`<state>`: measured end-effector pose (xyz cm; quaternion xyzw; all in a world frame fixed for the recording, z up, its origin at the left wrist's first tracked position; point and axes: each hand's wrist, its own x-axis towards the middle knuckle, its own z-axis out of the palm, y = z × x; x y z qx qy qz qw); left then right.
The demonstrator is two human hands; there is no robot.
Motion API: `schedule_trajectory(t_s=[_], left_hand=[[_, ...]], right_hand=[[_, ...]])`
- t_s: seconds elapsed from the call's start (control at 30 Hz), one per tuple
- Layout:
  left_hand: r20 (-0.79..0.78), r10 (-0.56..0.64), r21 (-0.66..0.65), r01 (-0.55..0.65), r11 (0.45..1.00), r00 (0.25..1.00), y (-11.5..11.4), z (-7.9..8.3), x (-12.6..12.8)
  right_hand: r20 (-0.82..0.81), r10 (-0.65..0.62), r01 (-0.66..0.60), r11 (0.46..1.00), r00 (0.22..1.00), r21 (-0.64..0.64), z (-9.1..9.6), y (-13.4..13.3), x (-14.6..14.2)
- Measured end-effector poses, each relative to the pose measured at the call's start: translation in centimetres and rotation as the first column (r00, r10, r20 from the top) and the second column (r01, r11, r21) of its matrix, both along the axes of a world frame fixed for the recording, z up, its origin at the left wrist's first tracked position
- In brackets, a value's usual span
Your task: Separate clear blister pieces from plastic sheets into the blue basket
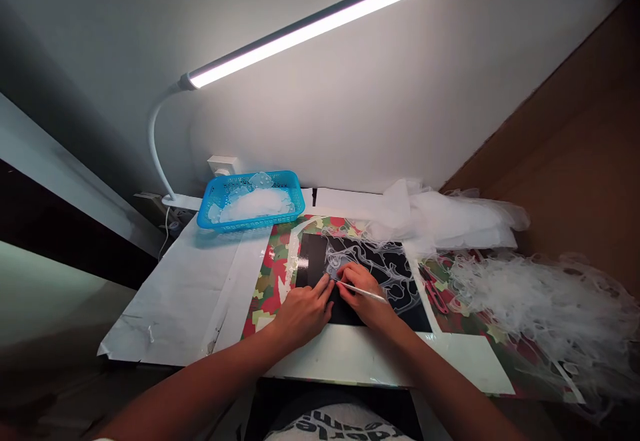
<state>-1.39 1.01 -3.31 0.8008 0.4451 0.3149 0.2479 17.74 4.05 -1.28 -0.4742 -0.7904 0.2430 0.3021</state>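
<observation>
A black sheet [313,260] with pale cut outlines lies on a camouflage-patterned mat [270,274] in front of me. My left hand [303,311] rests on the sheet's near left part, its fingers curled and pressing down at the fingertips. My right hand [361,289] is closed in a pinch around a thin white stick tool [361,291], whose tip meets the sheet close to my left fingertips. Loose clear film strips [373,251] curl over the black sheet behind my hands.
A blue basket [250,218] holding clear scraps stands at the back left by a white lamp base [180,200]. Heaps of clear film waste [530,288] cover the right side. A red-handled tool [436,296] lies right of the sheet. White paper [190,288] covers the left.
</observation>
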Motion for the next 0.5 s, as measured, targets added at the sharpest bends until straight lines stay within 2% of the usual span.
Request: schedule_trajectory(t_s=[0.17, 0.27, 0.3, 0.37, 0.4, 0.43, 0.47, 0.5], left_hand=[[-0.066, -0.040, 0.081, 0.045, 0.996, 0.997, 0.0, -0.3, 0.0], [-0.257, -0.051, 0.095, 0.078, 0.992, 0.965, 0.2, -0.6, 0.0], [-0.341, -0.055, 0.099, 0.094, 0.991, 0.938, 0.2, -0.6, 0.0], [-0.496, -0.054, 0.119, 0.129, 0.984, 0.867, 0.1, -0.5, 0.0], [-0.556, -0.046, 0.137, 0.147, 0.980, 0.830, 0.0, -0.3, 0.1], [-0.606, -0.039, 0.152, 0.163, 0.975, 0.795, 0.0, -0.1, 0.1], [-0.644, -0.031, 0.161, 0.175, 0.971, 0.764, -0.1, 0.3, 0.1], [-0.668, -0.025, 0.162, 0.179, 0.970, 0.744, -0.1, 0.8, 0.1]], right_hand=[[0.032, 0.006, -0.008, 0.999, 0.999, 0.048, -0.8, -0.6, -0.8], [0.044, -0.010, 0.006, 0.996, 0.999, 0.087, -0.6, -0.5, -0.7], [0.012, -0.043, 0.042, 0.996, 0.999, 0.079, -0.1, -0.3, 0.0], [-0.120, -0.212, 0.220, 0.974, 0.970, 0.058, 1.2, 0.4, 2.4], [-0.196, -0.351, 0.363, 0.932, 0.916, 0.028, 1.9, 0.8, 4.1], [-0.290, -0.476, 0.506, 0.862, 0.831, 0.037, 2.7, 1.1, 5.8], [-0.384, -0.558, 0.619, 0.784, 0.736, 0.046, 3.3, 1.4, 7.4], [-0.443, -0.597, 0.675, 0.737, 0.669, 0.027, 3.9, 1.4, 8.7]])
